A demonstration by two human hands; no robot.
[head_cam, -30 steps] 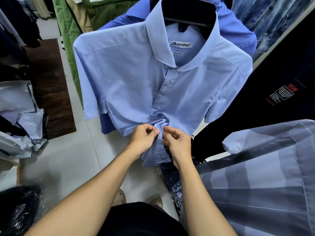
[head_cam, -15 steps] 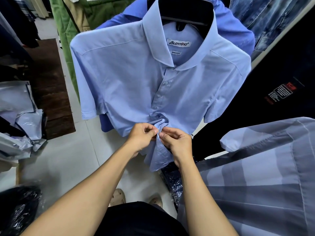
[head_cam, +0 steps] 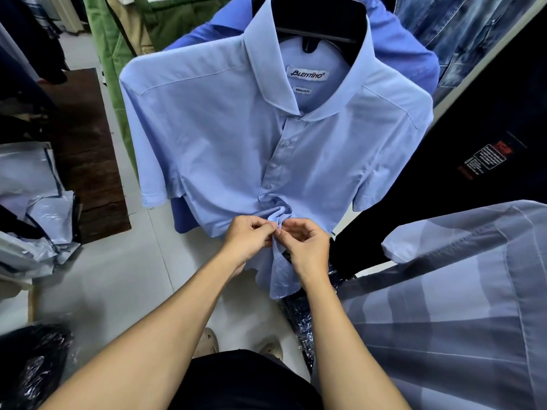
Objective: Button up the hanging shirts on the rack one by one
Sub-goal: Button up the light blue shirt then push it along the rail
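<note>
Both hands, left hand and right hand, pinch the shirt placket edges, seemingly touching.

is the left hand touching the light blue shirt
Touching: the head view shows the left hand pinching the light blue shirt at its front edge.

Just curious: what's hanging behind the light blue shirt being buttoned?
A darker blue shirt hangs right behind the light blue shirt, showing at its shoulders and below the sleeve. The rest of it is covered.
</note>
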